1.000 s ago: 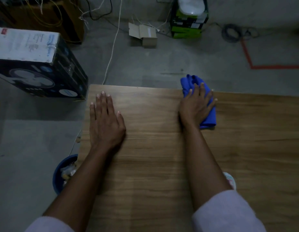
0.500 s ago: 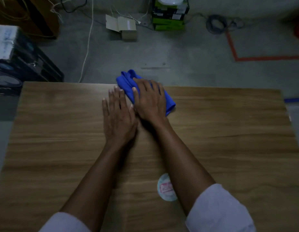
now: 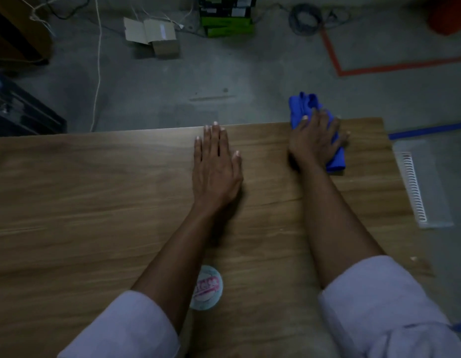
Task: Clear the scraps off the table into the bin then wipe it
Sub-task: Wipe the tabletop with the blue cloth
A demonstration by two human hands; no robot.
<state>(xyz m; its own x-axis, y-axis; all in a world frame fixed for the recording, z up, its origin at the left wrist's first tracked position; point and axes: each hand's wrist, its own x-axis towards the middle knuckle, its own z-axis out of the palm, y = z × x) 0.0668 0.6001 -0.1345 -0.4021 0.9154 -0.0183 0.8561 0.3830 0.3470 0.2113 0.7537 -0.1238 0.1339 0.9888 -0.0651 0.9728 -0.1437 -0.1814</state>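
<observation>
Blue cloth is pressed down at the far edge of the table, partly overhanging, under the right hand, fingers spread near-straight, apparently for wiping; the left hand is laid flat nearby, nothing held, probably as a brace.

I see what looks like a workshop or storeroom: bare concrete floor, orange tape, a coiled cable and a cardboard box beyond the desk's far edge.
</observation>
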